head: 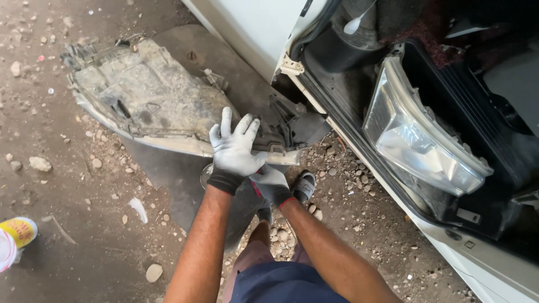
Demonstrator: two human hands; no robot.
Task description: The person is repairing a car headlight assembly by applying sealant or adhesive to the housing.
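The right hand (273,184) is mostly hidden: it sits low in the middle of the frame, tucked under the left hand (234,147) and beneath the lower edge of the removed headlamp (151,95), so I cannot tell how far its grip is closed or what it has hold of. The left hand, in a grey and white glove, lies flat with fingers spread on the lamp's dark plastic end; it presses rather than clasps.

The removed headlamp lies on the dirt floor (67,213) in the upper left of the frame, dusty rear housing up, its lens side hidden underneath. Its long axis runs from the upper left down toward the centre, with the dark bracket end pointing at the hands and the car body (252,28).

A second headlamp (421,134), clear lens up, rests in the opened front of the car at the right; the car is cut off by the top and right edges. A sandalled foot (304,186) shows just beside the right hand. At the lower left edge a yellow can (17,233) is partly cut off.
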